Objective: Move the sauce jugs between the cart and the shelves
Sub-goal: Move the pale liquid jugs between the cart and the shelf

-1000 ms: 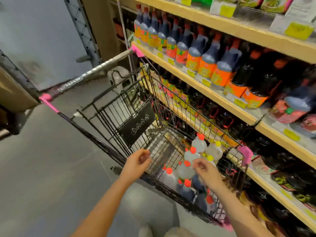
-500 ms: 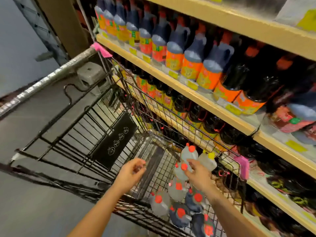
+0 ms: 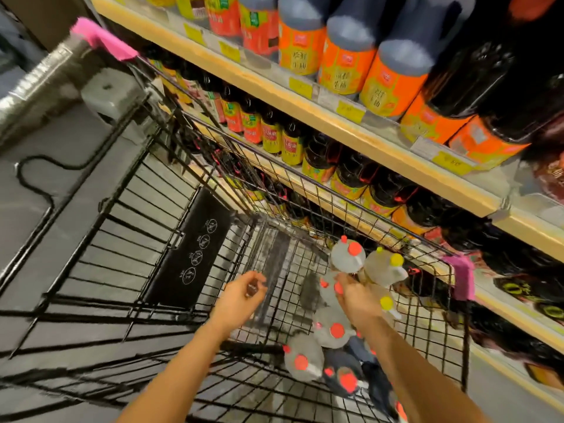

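A black wire cart (image 3: pixel 122 209) with pink corner guards stands against the shelves (image 3: pixel 335 120). Several sauce jugs lie piled in its near right corner: clear ones with red caps (image 3: pixel 332 329), clear ones with yellow caps (image 3: pixel 384 268) and dark ones with red caps (image 3: pixel 345 374). My right hand (image 3: pixel 355 299) reaches into the pile, and its fingers curl over the top of a clear red-capped jug (image 3: pixel 326 293). My left hand (image 3: pixel 241 296) hovers over the cart's floor beside the pile, fingers loosely curled and holding nothing.
Dark jugs with orange labels (image 3: pixel 345 65) fill the upper shelf, and smaller dark bottles (image 3: pixel 290 145) line the shelf below, just behind the cart's far side. A black sign panel (image 3: pixel 195 248) hangs on the cart's child-seat flap. Grey floor (image 3: pixel 45 178) lies to the left.
The view has moved closer and over the cart. Both hands have gone deeper into the basket; the right stays at the same red-capped jug, the left still holds nothing.
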A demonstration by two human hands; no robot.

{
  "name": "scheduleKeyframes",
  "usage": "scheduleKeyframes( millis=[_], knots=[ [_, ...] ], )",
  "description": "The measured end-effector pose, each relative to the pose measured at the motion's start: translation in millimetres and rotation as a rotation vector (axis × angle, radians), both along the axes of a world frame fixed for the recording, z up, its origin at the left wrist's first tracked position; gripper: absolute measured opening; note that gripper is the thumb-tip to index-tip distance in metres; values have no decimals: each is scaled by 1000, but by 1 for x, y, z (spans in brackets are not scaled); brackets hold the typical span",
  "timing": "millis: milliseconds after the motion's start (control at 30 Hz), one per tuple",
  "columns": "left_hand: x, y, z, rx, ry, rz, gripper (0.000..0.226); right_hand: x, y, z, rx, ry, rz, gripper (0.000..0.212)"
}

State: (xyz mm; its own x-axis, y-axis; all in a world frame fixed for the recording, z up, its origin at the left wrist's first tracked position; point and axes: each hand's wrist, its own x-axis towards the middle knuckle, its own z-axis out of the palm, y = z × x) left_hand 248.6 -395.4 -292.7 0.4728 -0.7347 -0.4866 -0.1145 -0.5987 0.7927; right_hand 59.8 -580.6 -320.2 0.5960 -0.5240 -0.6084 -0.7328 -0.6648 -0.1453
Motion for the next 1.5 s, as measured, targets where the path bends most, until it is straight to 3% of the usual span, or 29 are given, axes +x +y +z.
scheduleKeyframes(
  millis=[100, 167, 300, 433, 567, 667, 733, 867, 967, 1133, 1300, 1500],
  knots=[
    [2, -9, 0, -20, 42, -35, 14, -6, 2, 6, -5, -174, -102, 19],
    [0, -14, 1, -30, 54, -69, 25, -10, 5, 21, -32, -375, -233, 23],
    [-4, -33, 9, 13, 7, -227, 62, -8, 7, 62, 78, -720, -342, 23],
    [-1, -62, 21, -26, 5, -368, 97, 5, -4, 97, 273, -893, -410, 15],
    [5, -79, 22, -39, -29, -474, 94, 21, -10, 112, 513, -1022, -506, 5],
    [10, -79, 13, -47, -100, -430, 86, 25, -10, 100, 529, -1062, -510, 11],
    [14, -75, 4, -33, -57, -344, 83, 18, -14, 79, 494, -1055, -638, 20],
    [21, -65, -17, 30, 40, -102, 75, 1, -33, 20, 200, -849, -769, 42],
    [25, -62, -29, 65, 35, -67, 78, 4, -42, -23, 191, -668, -716, 49],
    [26, -56, -37, 51, 59, -3, 87, 19, -51, -58, 3, -601, -605, 34],
    [28, -41, -24, 43, 69, 20, 89, 15, -43, -37, -33, -759, -793, 31],
    [32, -40, 22, -20, 57, -50, 88, -9, -15, 59, 109, -1011, -921, 8]
  ],
)
